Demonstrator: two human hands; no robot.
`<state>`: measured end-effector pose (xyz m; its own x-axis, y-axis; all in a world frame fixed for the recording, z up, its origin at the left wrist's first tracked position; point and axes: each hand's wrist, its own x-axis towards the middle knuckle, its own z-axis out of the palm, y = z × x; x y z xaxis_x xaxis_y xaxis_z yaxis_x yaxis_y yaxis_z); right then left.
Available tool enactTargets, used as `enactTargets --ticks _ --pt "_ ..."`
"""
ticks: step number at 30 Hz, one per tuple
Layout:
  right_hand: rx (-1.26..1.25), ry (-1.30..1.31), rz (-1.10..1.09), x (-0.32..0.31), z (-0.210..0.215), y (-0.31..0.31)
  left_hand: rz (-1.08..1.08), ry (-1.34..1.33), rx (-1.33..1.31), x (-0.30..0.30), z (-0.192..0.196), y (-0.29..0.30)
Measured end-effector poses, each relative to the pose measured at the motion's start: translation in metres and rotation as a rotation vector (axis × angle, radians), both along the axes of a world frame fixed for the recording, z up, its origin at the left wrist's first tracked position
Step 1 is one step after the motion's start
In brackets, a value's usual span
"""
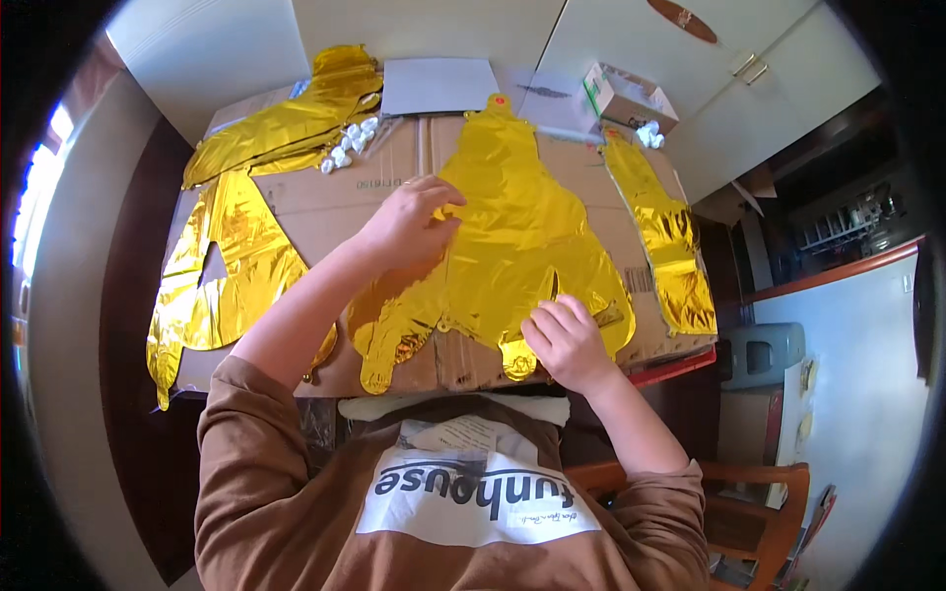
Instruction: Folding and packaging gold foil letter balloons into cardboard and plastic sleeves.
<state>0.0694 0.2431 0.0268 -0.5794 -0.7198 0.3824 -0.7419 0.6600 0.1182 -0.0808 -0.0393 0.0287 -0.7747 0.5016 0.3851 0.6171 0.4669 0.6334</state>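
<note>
A flat, uninflated gold foil balloon point(522, 212) lies spread in the middle of the cardboard-topped table, with a round tab at its far tip and two short lobes toward me. My left hand point(416, 222) is over its left edge, fingers bent and apart, nothing seen in them. At the near right part of the balloon, my right hand point(569, 345) is closed, its fingertips at a crease in the foil. The fingertips themselves are partly hidden.
Left lie an A-shaped gold foil balloon point(232, 286) and a gold foil pile point(286, 128) beside white crumpled bits point(350, 145). A narrow gold foil piece point(660, 236) lies right, below an open box point(631, 97). A pale flat sheet point(439, 87) lies at the back. A wooden chair point(778, 478) stands right.
</note>
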Motion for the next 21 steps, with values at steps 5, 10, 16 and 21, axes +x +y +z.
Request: enactTargets --ticks 5,10,16,21 --pt "0.012 -0.015 -0.035 0.005 0.003 -0.013 -0.211 0.152 -0.187 0.026 -0.002 0.016" --pt "0.002 -0.132 -0.123 0.022 0.022 -0.009 -0.225 0.188 -0.182 0.028 -0.023 0.016" --pt "-0.574 -0.352 -0.724 0.098 0.024 0.026 -0.176 0.192 -0.148 0.033 -0.026 0.012" --pt "-1.508 -1.116 -0.975 0.12 -0.046 0.023 -0.196 0.155 -0.165 0.034 -0.029 0.017"
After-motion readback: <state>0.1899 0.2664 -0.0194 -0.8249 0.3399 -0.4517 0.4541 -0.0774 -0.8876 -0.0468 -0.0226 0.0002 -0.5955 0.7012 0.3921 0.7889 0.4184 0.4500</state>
